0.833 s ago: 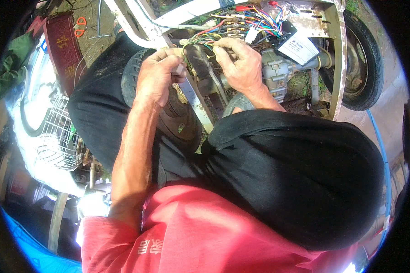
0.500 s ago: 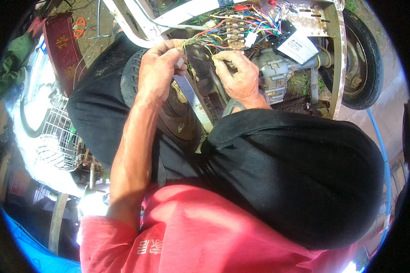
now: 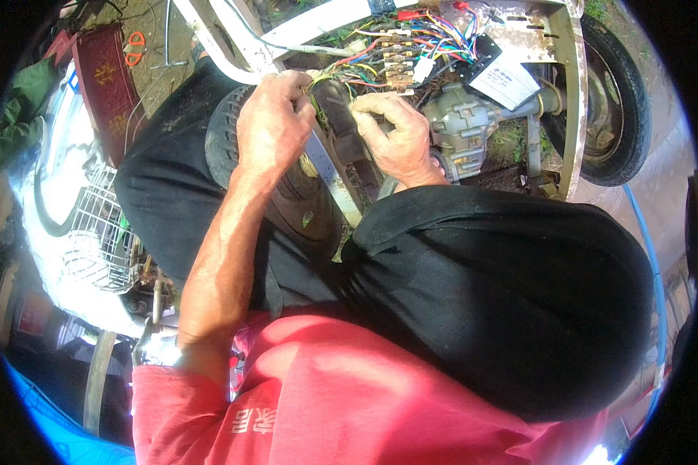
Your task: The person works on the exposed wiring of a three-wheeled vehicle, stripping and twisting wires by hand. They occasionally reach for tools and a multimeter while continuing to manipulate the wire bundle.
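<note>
My left hand (image 3: 275,122) is closed, knuckles up, at the end of a bundle of thin yellow-green wires (image 3: 316,84). Its fingertips pinch the wires, and part of the bundle is hidden behind the fingers. To its right my right hand (image 3: 397,138) is closed in a pinch of thumb and forefinger; whatever lies between them is too small to make out. Just beyond the hands is a terminal block (image 3: 398,58) with brass-coloured contacts. Many coloured wires (image 3: 454,43) run from it toward a black box with a white label (image 3: 504,81).
A white metal frame (image 3: 318,32) surrounds the wiring. A grey finned axle housing (image 3: 459,120) leads to a wheel (image 3: 624,101) on the right. Another tyre (image 3: 222,132) stands between my knees. Off left are orange-handled scissors (image 3: 136,48), a red panel (image 3: 110,85) and a white wire basket (image 3: 101,240).
My left hand has rolled over so its knuckles face up, with the wires drawn lower beside it. My right hand has shifted slightly left and down.
</note>
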Tool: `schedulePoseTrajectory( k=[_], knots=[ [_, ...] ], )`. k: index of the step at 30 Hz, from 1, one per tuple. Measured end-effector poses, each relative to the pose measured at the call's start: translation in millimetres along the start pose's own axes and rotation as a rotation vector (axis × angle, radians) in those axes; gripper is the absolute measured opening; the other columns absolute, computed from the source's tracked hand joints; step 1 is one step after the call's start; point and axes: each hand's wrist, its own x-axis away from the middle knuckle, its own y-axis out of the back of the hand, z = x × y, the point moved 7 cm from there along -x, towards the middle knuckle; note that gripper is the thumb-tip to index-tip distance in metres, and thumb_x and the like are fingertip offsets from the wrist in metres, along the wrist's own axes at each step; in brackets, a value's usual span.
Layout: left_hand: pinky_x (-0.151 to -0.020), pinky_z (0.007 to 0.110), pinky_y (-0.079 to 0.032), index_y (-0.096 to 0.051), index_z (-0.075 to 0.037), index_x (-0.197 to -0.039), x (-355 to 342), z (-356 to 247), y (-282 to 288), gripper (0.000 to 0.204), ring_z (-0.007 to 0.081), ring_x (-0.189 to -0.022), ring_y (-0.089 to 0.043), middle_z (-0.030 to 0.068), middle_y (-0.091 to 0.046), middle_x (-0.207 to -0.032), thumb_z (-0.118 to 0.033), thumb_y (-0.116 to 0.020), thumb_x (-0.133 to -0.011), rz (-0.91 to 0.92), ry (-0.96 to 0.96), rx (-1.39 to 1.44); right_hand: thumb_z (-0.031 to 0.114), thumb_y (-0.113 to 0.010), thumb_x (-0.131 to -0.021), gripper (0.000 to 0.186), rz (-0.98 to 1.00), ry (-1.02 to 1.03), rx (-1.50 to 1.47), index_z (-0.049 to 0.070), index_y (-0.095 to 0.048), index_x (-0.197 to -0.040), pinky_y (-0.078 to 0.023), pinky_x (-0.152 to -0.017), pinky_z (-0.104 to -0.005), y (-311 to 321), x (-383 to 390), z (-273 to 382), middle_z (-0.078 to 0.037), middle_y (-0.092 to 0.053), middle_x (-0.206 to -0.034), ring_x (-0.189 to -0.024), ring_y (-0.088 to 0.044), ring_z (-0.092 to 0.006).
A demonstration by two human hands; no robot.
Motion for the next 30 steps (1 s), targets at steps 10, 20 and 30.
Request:
schedulePoseTrajectory(
  k=[10, 20, 30],
  knots=[
    [-0.084, 0.045, -0.052, -0.076, -0.009, -0.105, 0, -40, 3, 0.026, 0.0341, -0.096, -0.065, 0.0125, -0.069, -0.099, -0.004, -0.072, -0.08, -0.062, -0.396, 0.045, 0.0, -0.077, -0.083, 0.013, 0.055, 0.115, 0.042, 0.005, -0.073, -0.094, -0.057, -0.078, -0.036, -3, -6, 9, -0.01, -0.072, -0.095, -0.086, -0.071, -0.0266],
    [-0.084, 0.043, -0.053, -0.076, -0.009, -0.096, -7, -37, -21, 0.013, 0.0307, -0.097, -0.065, 0.007, -0.066, -0.096, -0.008, -0.075, -0.083, 0.083, -0.447, 0.158, -0.001, -0.076, -0.084, 0.012, 0.009, 0.072, -0.041, 0.004, -0.073, -0.094, -0.056, -0.077, -0.0349, 4, -10, 11, -0.011, -0.07, -0.093, -0.084, -0.07, -0.0255],
    [-0.088, 0.031, -0.052, -0.076, -0.003, -0.106, -18, -15, -29, 0.015, 0.0147, -0.096, -0.066, 0.0051, -0.072, -0.103, -0.013, -0.076, -0.095, 0.143, -0.038, 0.586, 0.008, -0.08, -0.085, 0.029, -0.194, -0.289, -0.03, 0.005, -0.071, -0.112, -0.054, -0.063, -0.0281, 65, -11, -16, -0.006, -0.073, -0.092, -0.071, -0.065, -0.0123]
  ],
)
